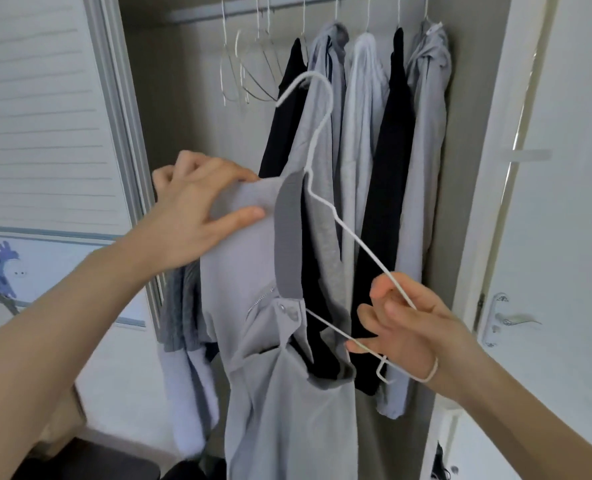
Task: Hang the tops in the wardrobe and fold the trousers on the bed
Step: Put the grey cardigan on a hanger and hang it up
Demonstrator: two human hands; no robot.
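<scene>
A: What is the person doing at the open wardrobe (pixel 495 133)?

B: They are dressing a thin white wire hanger (pixel 325 174) with a light grey collared top with a zip and snap at the neck (pixel 253 306). The hanger is tilting steeply, hook uppermost, with one arm already hidden inside the top's shoulder and the other arm bare.

A: And the hands?

B: The right hand (pixel 408 327) is pinching the bare end of the hanger, fingers curling round the wire, probably to be steadying it while the cloth is being worked on. The left hand (pixel 197 209) is gripping the covered shoulder, thumb spread across the front and fingers curling behind, seemingly seating the fabric over the wire.

A: Is the top anywhere near the rail?

B: Not yet; it is hanging in front of the wardrobe, well below the metal rail (pixel 287 6). Grey, white and black garments (pixel 363 133) are already hanging there, with empty wire hangers (pixel 249 64) beside them. More clothes are draping over the left forearm, apparently waiting their turn.
</scene>
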